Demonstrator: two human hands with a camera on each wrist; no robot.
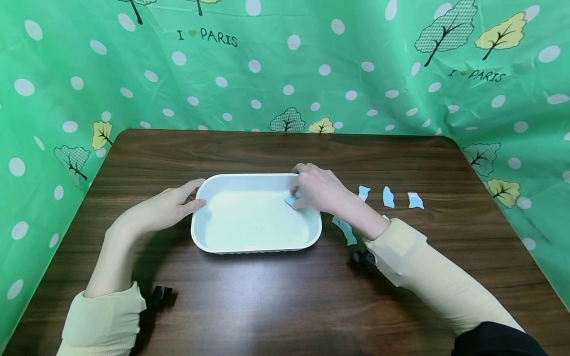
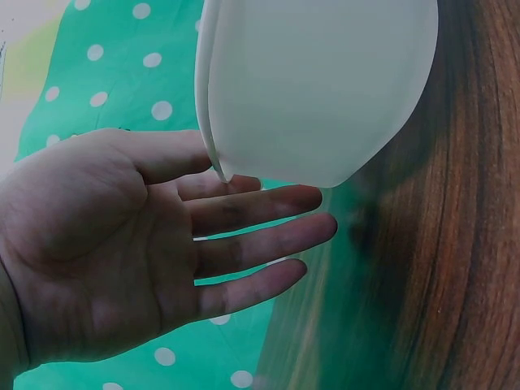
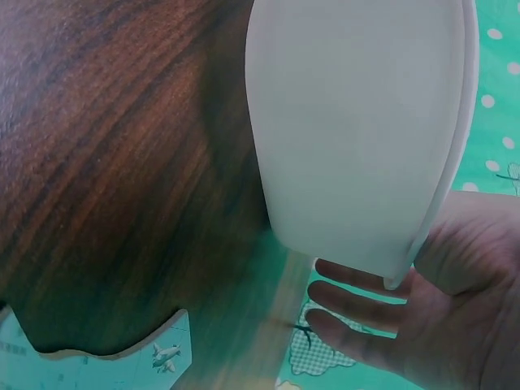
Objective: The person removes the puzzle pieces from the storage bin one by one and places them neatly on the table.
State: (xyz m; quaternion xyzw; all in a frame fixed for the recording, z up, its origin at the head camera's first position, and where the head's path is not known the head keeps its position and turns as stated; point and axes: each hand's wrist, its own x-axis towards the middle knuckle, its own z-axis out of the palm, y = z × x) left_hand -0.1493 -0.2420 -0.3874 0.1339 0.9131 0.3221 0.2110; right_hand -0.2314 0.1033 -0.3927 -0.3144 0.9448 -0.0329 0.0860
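Note:
A white tray (image 1: 249,212) sits in the middle of the table. At its left end my left hand (image 1: 165,207) holds the rim, thumb over the edge. In the left wrist view the other fingers of that hand (image 2: 106,244) extend outside the wall. My right hand (image 1: 318,188) reaches over the tray's right end and pinches a small light-blue puzzle piece (image 1: 290,200) inside it. From the right wrist view, several fingers of this hand (image 3: 463,284) show outside the wall; the thumb and the pinched piece are hidden there.
Right of the tray lie more blue puzzle pieces: a long one (image 1: 345,231) beside the right forearm, and others (image 1: 388,197) (image 1: 415,200) further right. A piece (image 1: 363,192) is partly behind the arm. A green dotted curtain (image 1: 285,64) surrounds the dark wooden table (image 1: 276,301).

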